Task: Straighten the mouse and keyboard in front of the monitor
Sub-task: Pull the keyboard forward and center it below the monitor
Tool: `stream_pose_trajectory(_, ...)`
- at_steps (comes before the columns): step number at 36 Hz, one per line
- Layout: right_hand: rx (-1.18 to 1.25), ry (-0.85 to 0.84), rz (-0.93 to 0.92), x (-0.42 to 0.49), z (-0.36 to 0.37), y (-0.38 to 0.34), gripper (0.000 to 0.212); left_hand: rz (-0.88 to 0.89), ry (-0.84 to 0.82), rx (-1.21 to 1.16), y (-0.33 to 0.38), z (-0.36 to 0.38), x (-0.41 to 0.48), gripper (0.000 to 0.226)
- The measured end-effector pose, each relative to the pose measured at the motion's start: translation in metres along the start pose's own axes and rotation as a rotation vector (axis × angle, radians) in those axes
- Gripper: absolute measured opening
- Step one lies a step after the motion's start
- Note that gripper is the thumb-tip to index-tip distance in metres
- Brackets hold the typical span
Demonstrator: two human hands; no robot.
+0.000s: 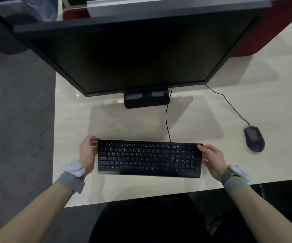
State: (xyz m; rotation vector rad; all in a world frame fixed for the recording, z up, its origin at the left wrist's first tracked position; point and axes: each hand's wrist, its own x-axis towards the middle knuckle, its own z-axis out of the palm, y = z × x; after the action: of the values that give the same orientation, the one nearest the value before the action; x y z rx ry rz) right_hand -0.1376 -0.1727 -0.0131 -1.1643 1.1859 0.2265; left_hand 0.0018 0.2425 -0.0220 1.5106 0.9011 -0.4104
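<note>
Single head-worn wide-angle view, looking steeply down and forward over the desk (246,95), close above the keyboard (149,159), monitor (133,55) filling the upper frame.

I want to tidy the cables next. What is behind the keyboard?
Behind the keyboard lie bare desk, its black cable, then the monitor stand. Where the cable ends is hidden behind the stand.

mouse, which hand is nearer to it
Right. The right hand grips the keyboard end beside the mouse; the left hand holds the far end.
</note>
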Motion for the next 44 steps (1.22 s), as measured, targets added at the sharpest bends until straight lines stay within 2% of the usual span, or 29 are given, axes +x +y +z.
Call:
stream_pose_trajectory(5,-0.070,0.043,-0.063,0.015,0.013,-0.014,0.008,0.011,0.018,0.000,0.006,0.010,0.001,0.027)
stream_pose_trajectory(8,-0.116,0.055,-0.090,0.024,0.020,-0.022,0.028,0.025,0.027,0.013,0.010,0.016,-0.001,0.030)
stream_pose_trajectory(11,-0.160,0.064,-0.098,0.029,0.029,-0.035,0.035,0.029,0.032,0.027,0.013,0.020,0.001,0.035)
stream_pose_trajectory(13,-0.164,0.064,-0.094,0.030,0.034,-0.041,0.039,0.035,0.046,0.085,0.013,0.022,0.004,0.048)
stream_pose_trajectory(15,-0.165,0.065,-0.087,0.031,0.037,-0.045,0.042,0.038,0.055,0.128,0.012,0.023,0.007,0.059)
stream_pose_trajectory(21,-0.095,0.033,-0.067,0.034,0.038,-0.049,0.041,0.028,0.072,0.146,0.009,0.023,0.009,0.062)
stream_pose_trajectory(26,-0.107,-0.039,-0.071,0.031,0.042,-0.047,0.035,0.060,0.061,0.205,0.006,0.019,0.004,0.051)
stream_pose_trajectory(31,-0.226,0.024,-0.125,0.031,0.039,-0.038,0.054,0.183,0.078,0.414,0.004,0.017,-0.010,0.036)
stream_pose_trajectory(35,-0.285,0.051,-0.097,0.031,0.023,-0.024,0.043,0.197,0.070,0.551,-0.004,0.013,-0.016,0.035)
stream_pose_trajectory(39,-0.307,0.103,-0.080,0.025,0.009,-0.005,0.035,0.186,-0.030,0.680,-0.016,0.004,-0.021,0.020)
stream_pose_trajectory(42,-0.250,0.097,-0.069,0.021,0.007,0.000,0.036,0.177,-0.067,0.732,-0.027,-0.004,-0.021,0.050)
stream_pose_trajectory(44,-0.188,0.076,-0.049,0.019,0.008,-0.001,0.037,0.131,-0.064,0.683,-0.029,-0.005,-0.021,0.055)
